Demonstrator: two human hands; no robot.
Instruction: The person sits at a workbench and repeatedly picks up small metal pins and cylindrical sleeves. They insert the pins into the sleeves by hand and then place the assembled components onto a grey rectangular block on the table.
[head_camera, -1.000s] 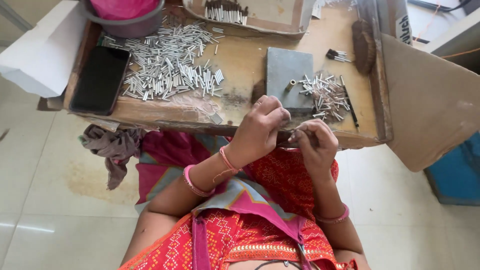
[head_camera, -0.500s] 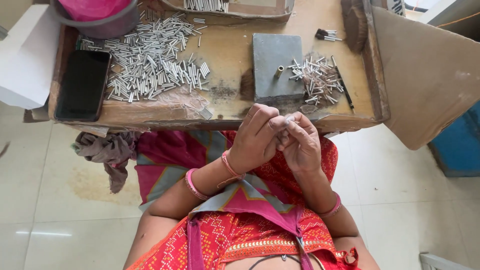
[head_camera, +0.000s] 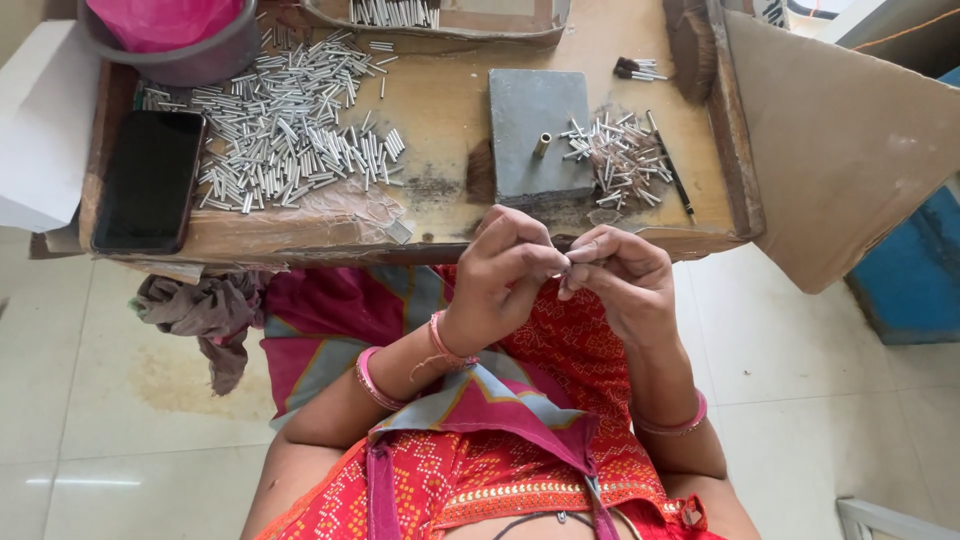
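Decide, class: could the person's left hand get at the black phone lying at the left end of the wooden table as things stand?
Probably yes. The phone lies flat and uncovered near the table's front edge, with nothing standing between it and the left hand. That hand, though, is pinched together with the right hand on something small.

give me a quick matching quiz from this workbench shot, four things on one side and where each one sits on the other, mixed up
Things:
1. black phone
2. grey block
3. large pile of metal tubes
4. crumpled cloth

Places:
a. hanging below the table's front edge, on the left
b. flat at the table's left end
c. spread between the phone and the grey block
d. mid-table, just beyond the hands, with a small brass piece on it

Pairs: 1-b, 2-d, 3-c, 4-a
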